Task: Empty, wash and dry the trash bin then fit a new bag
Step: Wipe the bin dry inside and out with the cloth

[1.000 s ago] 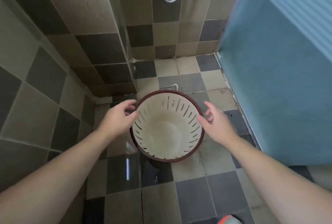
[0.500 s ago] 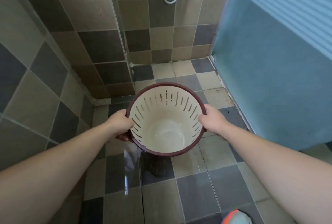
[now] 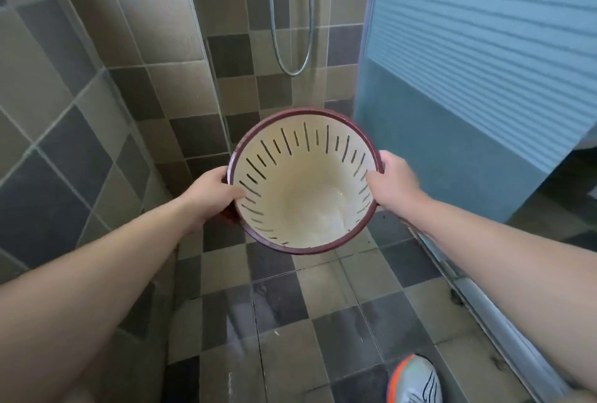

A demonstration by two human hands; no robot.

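Both hands, left hand and right hand, grip the trash bin rim; I judge it light, stiff, wet-slick plastic.

head cam, single view | worn high, tilted forward and down | close on trash bin at frame centre | tiled floor below | shower hose at top

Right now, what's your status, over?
Left hand and right hand grip bin rim. Bin empty, no bag. Nothing blocking.
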